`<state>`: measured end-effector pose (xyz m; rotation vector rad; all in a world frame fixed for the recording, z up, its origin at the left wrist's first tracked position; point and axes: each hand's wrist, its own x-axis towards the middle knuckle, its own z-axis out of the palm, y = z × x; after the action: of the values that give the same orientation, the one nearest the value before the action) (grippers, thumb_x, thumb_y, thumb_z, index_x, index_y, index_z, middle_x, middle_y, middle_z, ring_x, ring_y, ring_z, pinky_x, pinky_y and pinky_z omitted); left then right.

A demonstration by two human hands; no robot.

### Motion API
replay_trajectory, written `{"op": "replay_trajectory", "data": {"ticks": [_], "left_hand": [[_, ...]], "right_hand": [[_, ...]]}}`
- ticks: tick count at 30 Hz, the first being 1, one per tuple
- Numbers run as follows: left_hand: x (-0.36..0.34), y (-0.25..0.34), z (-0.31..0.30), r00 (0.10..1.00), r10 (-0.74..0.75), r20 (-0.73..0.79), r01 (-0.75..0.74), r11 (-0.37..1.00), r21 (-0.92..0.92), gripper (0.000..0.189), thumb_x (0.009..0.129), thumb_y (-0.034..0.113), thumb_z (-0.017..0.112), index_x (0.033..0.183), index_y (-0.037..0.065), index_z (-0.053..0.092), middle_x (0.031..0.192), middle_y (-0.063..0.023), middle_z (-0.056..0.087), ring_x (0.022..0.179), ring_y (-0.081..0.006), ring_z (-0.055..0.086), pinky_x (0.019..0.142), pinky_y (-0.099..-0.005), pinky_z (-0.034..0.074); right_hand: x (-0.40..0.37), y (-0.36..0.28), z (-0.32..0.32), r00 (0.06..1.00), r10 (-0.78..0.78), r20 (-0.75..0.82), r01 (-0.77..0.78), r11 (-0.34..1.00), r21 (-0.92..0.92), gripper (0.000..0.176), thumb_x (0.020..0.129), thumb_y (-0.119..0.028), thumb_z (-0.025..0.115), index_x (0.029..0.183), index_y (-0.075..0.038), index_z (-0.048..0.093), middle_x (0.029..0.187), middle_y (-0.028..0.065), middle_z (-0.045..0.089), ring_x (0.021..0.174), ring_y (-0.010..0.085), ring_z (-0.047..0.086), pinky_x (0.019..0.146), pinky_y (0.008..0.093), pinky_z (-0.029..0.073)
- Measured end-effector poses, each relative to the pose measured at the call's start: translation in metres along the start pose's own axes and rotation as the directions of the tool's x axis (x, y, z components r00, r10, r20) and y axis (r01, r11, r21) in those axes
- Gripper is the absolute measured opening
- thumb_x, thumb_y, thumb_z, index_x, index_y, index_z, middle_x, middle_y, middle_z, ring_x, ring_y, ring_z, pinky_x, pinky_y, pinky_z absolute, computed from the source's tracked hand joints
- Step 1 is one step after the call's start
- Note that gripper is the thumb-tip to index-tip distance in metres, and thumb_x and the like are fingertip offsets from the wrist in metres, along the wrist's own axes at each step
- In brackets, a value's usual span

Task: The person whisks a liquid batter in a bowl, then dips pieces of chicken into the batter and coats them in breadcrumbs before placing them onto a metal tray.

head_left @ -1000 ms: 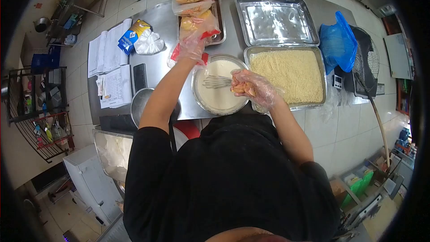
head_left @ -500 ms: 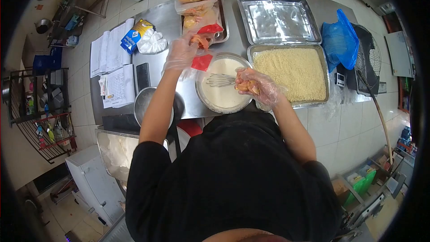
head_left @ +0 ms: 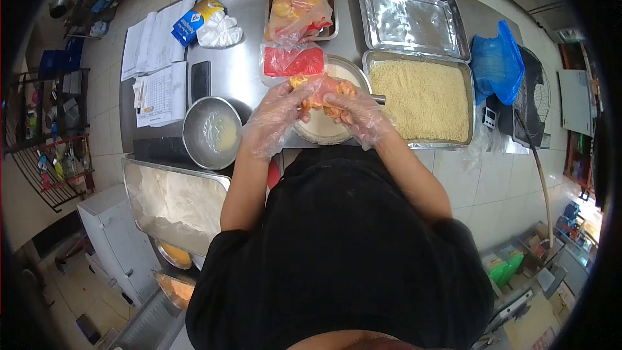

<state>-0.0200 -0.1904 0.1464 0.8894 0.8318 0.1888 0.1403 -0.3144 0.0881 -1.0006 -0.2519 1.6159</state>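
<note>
Both my hands wear clear plastic gloves and meet over the bowl of pale batter (head_left: 319,131). My left hand (head_left: 280,111) is closed on the left side of the raw meat (head_left: 319,93), and my right hand (head_left: 363,111) grips its right side. Orange and pink pieces show between my fingers. A whisk handle (head_left: 378,99) sticks out to the right of my right hand; the rest of the whisk is hidden. Just beyond my hands lies a clear bag with a red patch (head_left: 293,62). Behind it, bagged meat (head_left: 297,8) rests on a metal tray (head_left: 330,6).
Right of the bowl are a tray of crumbs (head_left: 421,100), an empty metal tray (head_left: 414,16) and a blue bag (head_left: 496,65). Papers (head_left: 155,52), a phone (head_left: 201,81) and a steel bowl (head_left: 212,133) lie left. A flour tray (head_left: 175,204) sits at lower left.
My left hand has moved from the bagged meat toward me and joined my right hand at the meat. My right hand has shifted slightly left and up. The camera view has shifted.
</note>
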Motion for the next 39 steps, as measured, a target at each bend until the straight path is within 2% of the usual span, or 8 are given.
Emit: {"op": "replay_trajectory", "data": {"ticks": [9, 14, 21, 24, 26, 30, 32, 39], "left_hand": [[-0.02, -0.016, 0.007, 0.883, 0.456, -0.11, -0.461, 0.887, -0.033, 0.033, 0.098, 0.011, 0.061, 0.13, 0.005, 0.054, 0.103, -0.0047, 0.062, 0.095, -0.0107, 0.058, 0.091, -0.0284, 0.048], [0.001, -0.032, 0.01, 0.927, 0.37, -0.064, -0.375, 0.92, -0.113, 0.029, 0.103, 0.024, 0.055, 0.127, 0.005, 0.055, 0.11, -0.0087, 0.062, 0.107, -0.0163, 0.06, 0.098, -0.0328, 0.046], [0.02, -0.041, 0.031, 0.999, 0.053, 0.011, -0.054, 0.964, 0.262, 0.049, 0.094, 0.052, 0.065, 0.107, 0.004, 0.065, 0.077, 0.0015, 0.056, 0.066, -0.0064, 0.052, 0.06, -0.0223, 0.042], [0.02, -0.044, 0.032, 0.998, 0.054, 0.04, -0.061, 0.976, 0.208, 0.052, 0.095, 0.054, 0.063, 0.109, 0.005, 0.065, 0.076, 0.0025, 0.055, 0.064, -0.0057, 0.051, 0.057, -0.0224, 0.042], [0.018, -0.047, 0.035, 0.992, 0.067, 0.102, -0.079, 0.991, 0.11, 0.052, 0.095, 0.054, 0.063, 0.112, 0.004, 0.065, 0.077, 0.0029, 0.056, 0.063, -0.0058, 0.051, 0.057, -0.0229, 0.043], [0.019, -0.045, 0.028, 0.99, 0.027, 0.136, -0.032, 0.999, 0.039, 0.05, 0.097, 0.048, 0.062, 0.121, 0.004, 0.064, 0.089, 0.0013, 0.062, 0.075, -0.0063, 0.058, 0.067, -0.0233, 0.049], [0.025, -0.047, 0.011, 0.978, -0.023, 0.207, -0.008, 0.989, 0.146, 0.05, 0.098, 0.046, 0.063, 0.123, 0.003, 0.063, 0.094, 0.0004, 0.065, 0.082, -0.0072, 0.061, 0.072, -0.0243, 0.052], [0.033, -0.031, 0.002, 0.928, -0.022, 0.373, -0.156, 0.884, 0.44, 0.042, 0.091, 0.026, 0.074, 0.124, 0.003, 0.063, 0.101, -0.0021, 0.067, 0.091, -0.0076, 0.061, 0.079, -0.0242, 0.051]], "right_hand": [[-0.036, -0.003, -0.029, 0.997, -0.077, -0.009, 0.073, 0.888, 0.453, 0.046, 0.089, -0.008, 0.058, 0.133, 0.0, 0.05, 0.131, 0.0191, 0.059, 0.115, 0.0245, 0.061, 0.092, 0.0356, 0.053], [-0.031, 0.01, -0.033, 0.991, -0.094, -0.1, 0.129, 0.891, 0.436, 0.05, 0.087, -0.009, 0.057, 0.136, -0.003, 0.047, 0.13, 0.0183, 0.058, 0.115, 0.0259, 0.058, 0.101, 0.0382, 0.047], [-0.03, -0.007, -0.004, 0.953, -0.227, -0.2, 0.278, 0.918, 0.282, 0.066, 0.086, -0.006, 0.055, 0.149, -0.006, 0.035, 0.14, 0.017, 0.051, 0.121, 0.0249, 0.057, 0.104, 0.0349, 0.046], [-0.029, -0.011, 0.013, 0.899, -0.333, -0.284, 0.353, 0.935, 0.021, 0.077, 0.089, -0.006, 0.053, 0.157, -0.008, 0.018, 0.143, 0.0192, 0.047, 0.129, 0.0318, 0.051, 0.11, 0.0409, 0.041], [-0.03, -0.006, 0.024, 0.87, -0.479, -0.118, 0.245, 0.628, -0.739, 0.078, 0.09, -0.007, 0.049, 0.159, -0.008, 0.01, 0.15, 0.0222, 0.041, 0.138, 0.0353, 0.043, 0.114, 0.0416, 0.035], [-0.028, 0.004, 0.009, 0.844, -0.508, 0.172, 0.397, 0.376, -0.837, 0.078, 0.094, -0.013, 0.05, 0.159, -0.008, 0.007, 0.154, 0.0237, 0.036, 0.142, 0.0322, 0.037, 0.116, 0.0395, 0.031], [-0.022, -0.016, 0.002, 0.886, -0.462, 0.037, 0.373, 0.663, -0.649, 0.074, 0.097, -0.027, 0.058, 0.156, -0.002, 0.022, 0.146, 0.021, 0.047, 0.131, 0.0271, 0.05, 0.11, 0.0367, 0.039], [-0.028, -0.029, -0.011, 0.98, 0.008, -0.197, -0.124, 0.798, -0.589, 0.052, 0.089, -0.037, 0.076, 0.118, 0.005, 0.066, 0.09, 0.0094, 0.07, 0.074, 0.0125, 0.066, 0.067, 0.0279, 0.054]]}}
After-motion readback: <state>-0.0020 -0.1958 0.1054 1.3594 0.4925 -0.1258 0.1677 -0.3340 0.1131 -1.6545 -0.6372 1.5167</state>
